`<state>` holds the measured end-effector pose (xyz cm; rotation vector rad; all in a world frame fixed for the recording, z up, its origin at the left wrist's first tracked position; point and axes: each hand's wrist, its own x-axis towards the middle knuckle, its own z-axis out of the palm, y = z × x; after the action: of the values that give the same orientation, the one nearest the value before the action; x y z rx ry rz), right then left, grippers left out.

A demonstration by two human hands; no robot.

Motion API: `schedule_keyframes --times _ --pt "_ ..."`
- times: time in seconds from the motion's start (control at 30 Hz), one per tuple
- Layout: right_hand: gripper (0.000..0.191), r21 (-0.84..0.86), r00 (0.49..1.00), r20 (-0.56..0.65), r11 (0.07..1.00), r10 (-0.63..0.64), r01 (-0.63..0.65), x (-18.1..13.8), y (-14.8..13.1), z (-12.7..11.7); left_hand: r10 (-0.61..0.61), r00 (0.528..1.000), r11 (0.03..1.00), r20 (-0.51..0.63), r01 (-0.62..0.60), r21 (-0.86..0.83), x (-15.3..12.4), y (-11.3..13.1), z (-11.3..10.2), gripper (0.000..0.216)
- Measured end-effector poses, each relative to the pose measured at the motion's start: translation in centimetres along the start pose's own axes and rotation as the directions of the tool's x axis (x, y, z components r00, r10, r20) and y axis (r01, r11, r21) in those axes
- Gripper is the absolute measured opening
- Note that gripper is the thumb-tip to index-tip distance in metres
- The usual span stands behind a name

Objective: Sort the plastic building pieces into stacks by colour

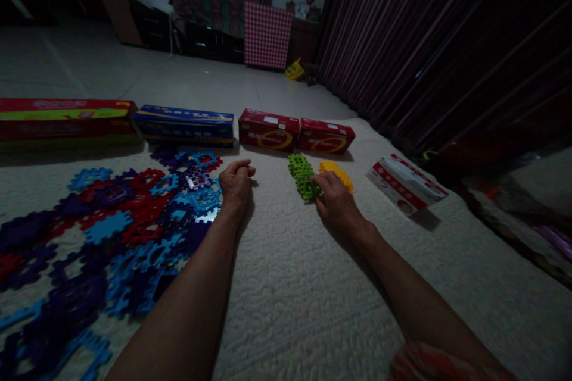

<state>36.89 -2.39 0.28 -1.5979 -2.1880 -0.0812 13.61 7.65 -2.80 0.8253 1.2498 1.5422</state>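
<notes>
My right hand point(337, 199) has its fingers closed at the near end of a row of green notched interlocking plastic pieces point(301, 169). Just behind that hand lies a group of yellow interlocking pieces point(337, 172), partly hidden by it. My left hand point(236, 183) rests by the right edge of the spread pile, its fingers curled in and nothing visible in them. Blue, purple and red pieces make up this pile, among them a light blue square point(108, 226) and a purple lattice piece point(196, 180).
Along the far side of the pale quilted mat point(277, 303) stand a long red and green box point(67, 122), a blue box point(185, 126) and two red boxes point(268, 130). A white and red box point(404, 184) sits at the right. Dark curtains point(402, 30) hang beyond.
</notes>
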Motion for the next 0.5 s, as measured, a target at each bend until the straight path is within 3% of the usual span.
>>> schedule_keyframes --times 0.13,0.23,0.33,0.5 --pt "0.054 -0.048 0.999 -0.029 0.998 -0.046 0.044 -0.2 0.0 0.2 -0.018 1.000 0.999 0.017 0.019 -0.040 0.0 -0.1 0.1 0.033" --pt "0.052 -0.045 0.986 -0.131 0.994 -0.105 0.100 -0.5 -0.9 0.6 -0.031 1.000 0.997 0.005 0.031 -0.071 0.0 -0.3 0.2 0.034" --pt "0.044 -0.010 0.953 -0.223 0.978 -0.205 0.208 -1.0 -2.6 1.6 -0.036 0.999 0.997 0.016 0.037 -0.069 0.0 -0.4 0.3 0.033" --pt "0.021 0.088 0.904 -0.222 0.916 -0.364 0.391 -1.4 -5.1 3.8 -0.059 0.998 0.996 0.009 0.059 -0.069 0.1 -0.4 0.5 0.035"
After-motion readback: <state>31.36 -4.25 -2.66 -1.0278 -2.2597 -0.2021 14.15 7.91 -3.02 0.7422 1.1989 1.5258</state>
